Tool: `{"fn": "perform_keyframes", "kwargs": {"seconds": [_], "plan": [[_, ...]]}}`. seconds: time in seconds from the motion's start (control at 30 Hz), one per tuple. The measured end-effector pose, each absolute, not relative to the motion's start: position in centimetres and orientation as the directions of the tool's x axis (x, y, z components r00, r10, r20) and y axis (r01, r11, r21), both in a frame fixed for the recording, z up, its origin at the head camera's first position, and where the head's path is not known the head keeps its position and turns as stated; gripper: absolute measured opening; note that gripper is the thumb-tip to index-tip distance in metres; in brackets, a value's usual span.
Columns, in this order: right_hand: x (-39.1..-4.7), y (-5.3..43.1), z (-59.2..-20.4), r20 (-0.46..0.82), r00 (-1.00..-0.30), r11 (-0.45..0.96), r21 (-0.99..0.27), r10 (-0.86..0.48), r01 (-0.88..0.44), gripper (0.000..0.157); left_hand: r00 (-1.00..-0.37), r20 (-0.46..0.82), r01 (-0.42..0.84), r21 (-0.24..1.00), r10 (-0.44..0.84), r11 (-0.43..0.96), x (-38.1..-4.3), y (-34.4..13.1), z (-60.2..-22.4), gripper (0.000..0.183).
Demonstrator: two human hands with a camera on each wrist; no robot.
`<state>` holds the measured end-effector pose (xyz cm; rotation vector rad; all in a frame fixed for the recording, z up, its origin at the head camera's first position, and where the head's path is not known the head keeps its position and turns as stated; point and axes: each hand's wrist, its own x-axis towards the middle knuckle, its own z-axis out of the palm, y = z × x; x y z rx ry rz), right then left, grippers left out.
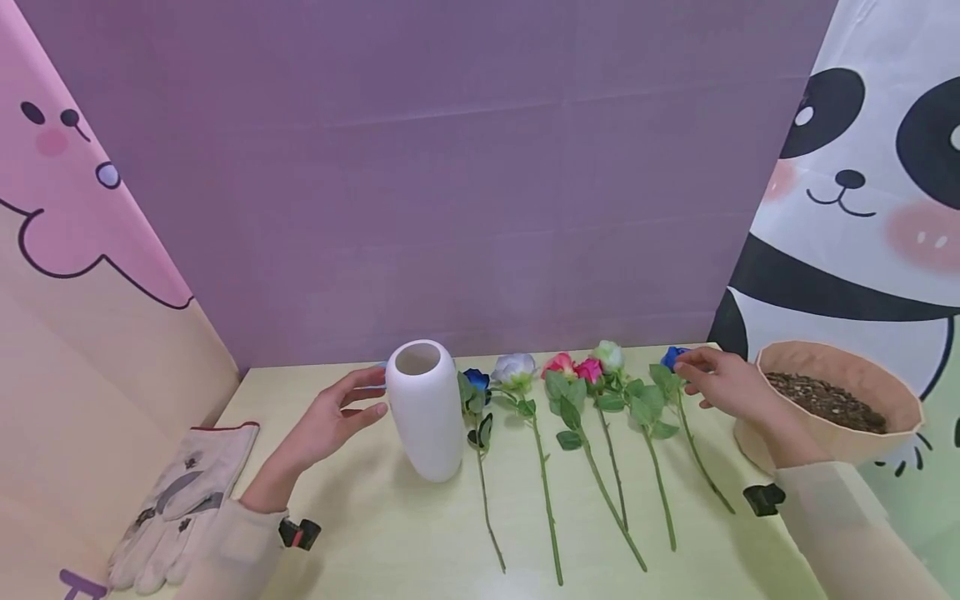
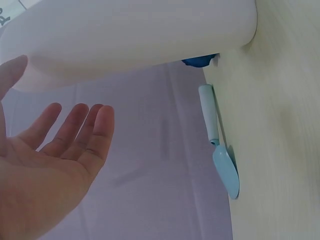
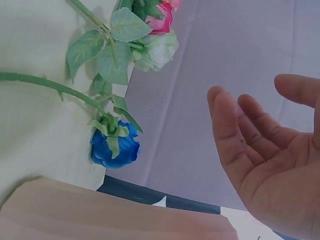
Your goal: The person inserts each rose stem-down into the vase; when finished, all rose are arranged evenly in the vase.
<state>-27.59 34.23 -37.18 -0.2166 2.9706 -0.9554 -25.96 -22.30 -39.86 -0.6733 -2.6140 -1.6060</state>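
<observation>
A tall white vase stands upright on the pale table. My left hand is at its left side, thumb and fingers spread apart and holding nothing; whether the thumb touches the vase I cannot tell. Over the head of the rightmost blue rose hovers my right hand, its fingers loosely bent with no stem between them. In the right wrist view a gap shows between that hand and the rose. More stemmed flowers lie in a row: dark blue, pale lilac, coral, deep pink and whitish green.
A light blue trowel lies behind the vase near the table's back edge. White work gloves are at the left edge. Under my right forearm, at the right, stands a peach pot with dark soil. A purple cloth hangs behind.
</observation>
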Motion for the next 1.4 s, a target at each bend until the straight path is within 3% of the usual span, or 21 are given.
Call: {"fn": "perform_keyframes", "kwargs": {"seconds": [0.83, 1.4], "plan": [[-28.2, 34.9, -40.9, -0.022, -1.000, 0.683, -0.730, -0.021, 0.002, 0.044, -0.894, 0.225, 0.363, 0.872, 0.389, 0.329, -25.9, -21.5, -39.4, 0.060], [-28.2, 35.6, -43.1, -0.083, -0.997, 0.632, -0.772, -0.002, 0.063, 0.043, -0.902, 0.219, 0.362, 0.853, 0.372, 0.376, -25.8, -21.2, -39.3, 0.059]]}}
